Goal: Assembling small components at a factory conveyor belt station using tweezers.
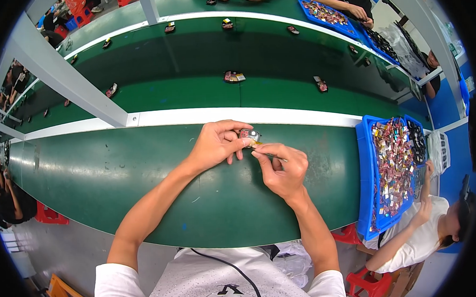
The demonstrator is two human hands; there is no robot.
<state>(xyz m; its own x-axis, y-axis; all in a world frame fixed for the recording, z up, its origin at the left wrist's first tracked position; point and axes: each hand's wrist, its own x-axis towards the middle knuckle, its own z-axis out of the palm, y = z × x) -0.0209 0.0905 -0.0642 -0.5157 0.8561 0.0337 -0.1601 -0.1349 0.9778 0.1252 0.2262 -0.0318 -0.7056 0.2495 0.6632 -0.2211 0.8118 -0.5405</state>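
Above the far half of the green bench (214, 213), my left hand (214, 145) is closed on a small dark electronic device (248, 133). Its fingers and thumb grip the near side, and red and yellowish parts show on the device's open face. My right hand (286, 172) meets it from the right in a pinch. A thin dark tool (279, 158) runs through that pinch, with its tip by the device's near edge. The fingers partly cover the tool, so its exact kind is not clear.
At the bench's right end stands a blue tray (365, 180) heaped with small red and yellow parts, beside a tray of black housings (417, 140). Beyond a white rail (194, 116), a green conveyor (182, 98) carries several small devices. A co-worker (419, 220) sits on the right.
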